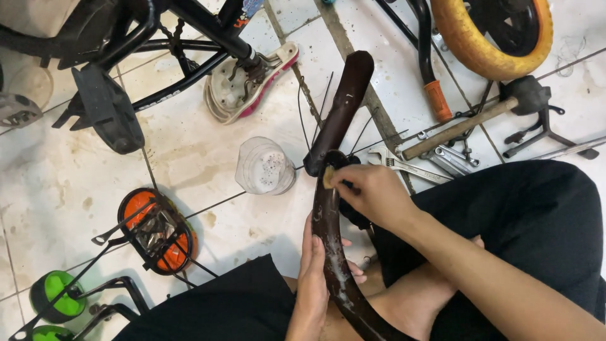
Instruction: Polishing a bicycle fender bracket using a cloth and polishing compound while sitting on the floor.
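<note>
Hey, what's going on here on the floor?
A person sits on a tiled floor among bike parts. The left hand steadies a curved brown fender, soapy in places. The right hand presses a small yellowish sponge against it. A plastic cup stands beside it; wrenches and a hammer lie nearby.

Open tile [189, 158] lies to my left, bounded by the clear plastic cup [265, 167] just beside the curved dark-brown metal fender [338, 120]. To my right, the steel wrenches [423, 163] and wooden-handled hammer [467, 121] crowd the floor, blocking passage.
</note>
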